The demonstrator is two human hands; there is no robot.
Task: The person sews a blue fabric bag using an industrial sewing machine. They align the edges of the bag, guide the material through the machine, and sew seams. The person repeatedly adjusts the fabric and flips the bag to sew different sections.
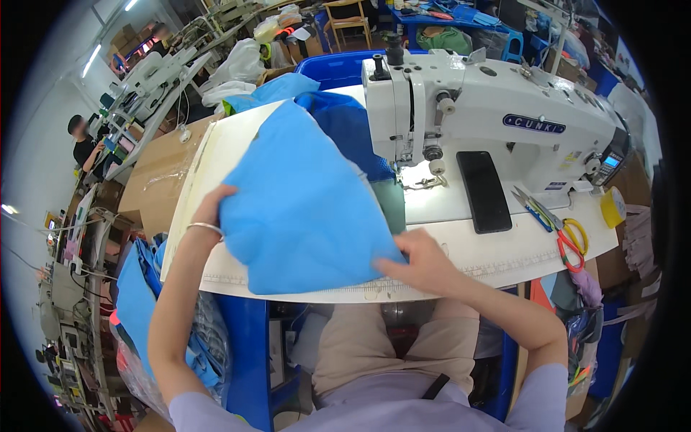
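A large piece of bright blue fabric (309, 201) is spread between my hands over the left part of the white sewing table (439, 245). My left hand (211, 209) grips its left edge; most of those fingers are hidden by the cloth. At the lower right corner, my right hand (425, 263) pinches the fabric between thumb and fingers. Just beyond the cloth's right edge stands a white sewing machine (497, 108), its lit presser foot (428, 182) apart from my right hand. Darker blue fabric (349, 133) and a grey-green piece (390, 205) show behind the cloth.
A black phone (484, 191), scissors (572, 245) with red and yellow handles, and a yellow roll (613, 207) lie on the table's right side. A ruler scale runs along the front edge. Cardboard (162, 180) adjoins the left; a blue crate (335, 68) stands behind.
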